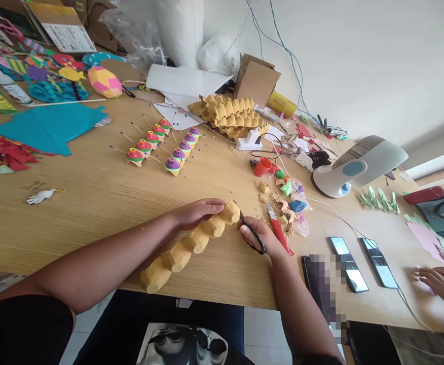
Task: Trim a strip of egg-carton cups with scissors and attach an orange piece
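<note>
A strip of yellow egg carton [179, 253] with several cups in a row slants above the table's front edge. My left hand [199, 213] is closed on its far end, thumb along the top cup. Black-handled scissors [255, 237] are in my right hand [260, 234], fingers wrapped round the handles. Their blades meet the far cup's right edge; whether they are open there is hard to make out. Beyond stand two painted egg-carton strips, one red and green [144, 145], one purple and yellow [178, 154], with pins sticking out.
More egg cartons [229, 111] are stacked at the back. Right of my hands lie a red-handled knife [279, 233], modelling clay [286, 187] and scraps. A grey-white fan-like device [353, 167] and phones [347, 263] are farther right. Another person's hand [440, 284] rests at the right edge.
</note>
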Demonstrator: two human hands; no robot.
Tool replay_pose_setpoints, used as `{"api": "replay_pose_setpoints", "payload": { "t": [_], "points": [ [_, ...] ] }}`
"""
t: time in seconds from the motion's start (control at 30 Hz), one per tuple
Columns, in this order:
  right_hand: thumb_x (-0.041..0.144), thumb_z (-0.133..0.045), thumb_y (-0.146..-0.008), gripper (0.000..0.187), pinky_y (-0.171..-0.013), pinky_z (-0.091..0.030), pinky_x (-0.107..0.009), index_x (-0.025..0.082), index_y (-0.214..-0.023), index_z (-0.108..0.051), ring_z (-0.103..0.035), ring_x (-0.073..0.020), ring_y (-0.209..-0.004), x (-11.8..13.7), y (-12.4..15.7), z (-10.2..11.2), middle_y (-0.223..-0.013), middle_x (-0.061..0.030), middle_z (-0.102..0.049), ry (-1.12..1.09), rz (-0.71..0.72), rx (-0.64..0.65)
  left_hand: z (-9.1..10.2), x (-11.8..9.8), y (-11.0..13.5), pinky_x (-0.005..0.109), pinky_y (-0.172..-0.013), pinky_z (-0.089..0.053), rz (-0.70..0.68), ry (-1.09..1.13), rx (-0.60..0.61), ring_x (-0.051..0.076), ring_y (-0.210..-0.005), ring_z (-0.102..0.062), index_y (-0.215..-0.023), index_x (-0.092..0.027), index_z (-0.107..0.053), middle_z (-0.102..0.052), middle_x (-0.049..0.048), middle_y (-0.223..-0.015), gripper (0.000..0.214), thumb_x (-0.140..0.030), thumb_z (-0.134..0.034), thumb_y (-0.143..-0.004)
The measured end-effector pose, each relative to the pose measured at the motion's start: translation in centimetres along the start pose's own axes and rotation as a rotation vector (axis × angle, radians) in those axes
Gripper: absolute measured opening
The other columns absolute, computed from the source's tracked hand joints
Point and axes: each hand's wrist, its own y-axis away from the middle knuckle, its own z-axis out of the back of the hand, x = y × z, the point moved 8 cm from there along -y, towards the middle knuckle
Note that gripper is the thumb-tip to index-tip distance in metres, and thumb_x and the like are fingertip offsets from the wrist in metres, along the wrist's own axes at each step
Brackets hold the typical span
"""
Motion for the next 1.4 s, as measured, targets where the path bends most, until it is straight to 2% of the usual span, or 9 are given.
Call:
{"api": "replay_pose_setpoints", "payload": {
  "t": [0.17, 0.4, 0.53, 0.63, 0.77, 0.9, 1.07, 1.23, 1.4],
  "points": [
    [0.074, -0.055, -0.098, 0.054, -0.057, -0.034, -0.027, 0.021, -0.089, -0.06, -0.042, -0.0135, -0.061, 0.2, -0.1, 0.1, -0.065, 0.0037, -0.046, 0.011, 0.027, 0.006, 0.0, 0.3, 0.0, 0.029, -0.064, -0.047, 0.02, -0.046, -0.001, 0.02, -0.072, -0.065, -0.097, -0.021, -0.08, -0.075, 0.0089, -0.087, 0.039, -0.058, -0.079, -0.086],
    [0.075, -0.055, -0.097, 0.055, -0.059, -0.037, -0.027, 0.021, -0.089, -0.062, -0.045, -0.014, -0.063, 0.2, -0.2, 0.1, -0.067, 0.0028, -0.048, 0.018, 0.039, -0.006, 0.3, -0.3, 0.3, 0.027, -0.058, -0.04, -0.022, -0.008, -0.1, 0.015, -0.06, -0.055, -0.085, -0.023, -0.076, -0.068, 0.0035, -0.076, 0.033, -0.054, -0.07, -0.094],
    [0.071, -0.056, -0.098, 0.051, -0.057, -0.036, -0.027, 0.021, -0.091, -0.062, -0.044, -0.0139, -0.062, -0.1, -0.2, 0.5, -0.066, 0.003, -0.048, 0.018, 0.033, -0.072, 1.3, 0.4, 0.1, 0.027, -0.056, -0.038, 0.038, 0.088, -0.138, 0.015, -0.057, -0.052, -0.088, -0.025, -0.076, -0.064, 0.0015, -0.071, 0.039, -0.062, -0.066, -0.095],
    [0.066, -0.063, -0.096, 0.044, -0.055, -0.034, -0.027, 0.021, -0.096, -0.063, -0.042, -0.0135, -0.06, -0.7, -0.3, 1.2, -0.066, 0.0038, -0.047, 0.002, 0.005, -0.168, 1.5, 0.5, 0.1, 0.027, -0.056, -0.039, 0.058, 0.155, -0.119, 0.015, -0.058, -0.053, -0.1, -0.028, -0.078, -0.064, 0.0013, -0.074, 0.04, -0.066, -0.07, -0.09],
    [0.061, -0.074, -0.089, 0.043, -0.056, -0.032, -0.027, 0.022, -0.103, -0.063, -0.04, -0.0129, -0.061, -0.9, -0.2, 1.8, -0.069, 0.0051, -0.046, -0.027, -0.017, -0.264, 0.8, -1.0, 0.3, 0.025, -0.058, -0.04, -0.05, 0.137, -0.057, 0.015, -0.067, -0.057, -0.114, -0.028, -0.078, -0.07, 0.0028, -0.086, 0.046, -0.058, -0.083, -0.079],
    [0.06, -0.074, -0.088, 0.045, -0.062, -0.038, -0.028, 0.022, -0.108, -0.062, -0.046, -0.0141, -0.067, -0.1, -0.1, 1.7, -0.077, 0.003, -0.05, -0.006, 0.031, -0.253, 0.3, -1.6, 0.4, 0.023, -0.06, -0.043, -0.079, 0.109, -0.042, 0.015, -0.07, -0.06, -0.118, -0.032, -0.077, -0.073, 0.0017, -0.093, 0.049, -0.043, -0.088, -0.072],
    [0.056, -0.06, -0.097, 0.038, -0.071, -0.046, -0.03, 0.024, -0.117, -0.058, -0.054, -0.0167, -0.077, 0.1, 0.1, 2.1, -0.087, 0.0001, -0.055, 0.007, 0.072, -0.305, 0.7, -1.6, 0.1, 0.022, -0.06, -0.044, -0.084, 0.142, -0.037, 0.014, -0.07, -0.06, -0.114, -0.032, -0.077, -0.072, 0.0008, -0.089, 0.042, -0.038, -0.086, -0.073],
    [0.056, -0.074, -0.089, 0.048, -0.072, -0.05, -0.032, 0.025, -0.121, -0.055, -0.058, -0.0178, -0.078, -1.1, -0.3, 2.6, -0.089, -0.0002, -0.06, -0.039, 0.034, -0.403, 0.8, -1.5, 0.0, 0.026, -0.065, -0.048, -0.099, 0.205, -0.017, 0.017, -0.073, -0.063, -0.113, -0.03, -0.075, -0.072, 0.0011, -0.089, 0.04, -0.036, -0.084, -0.074],
    [0.055, -0.077, -0.087, 0.051, -0.074, -0.052, -0.033, 0.025, -0.122, -0.055, -0.06, -0.0182, -0.082, -1.5, -0.6, 3.0, -0.105, -0.0063, -0.067, -0.021, 0.028, -0.436, 1.3, -1.3, -0.1, 0.027, -0.066, -0.047, -0.093, 0.177, -0.048, 0.017, -0.073, -0.065, -0.115, -0.034, -0.075, -0.073, 0.0005, -0.089, 0.04, -0.028, -0.082, -0.076]
  ]
}}
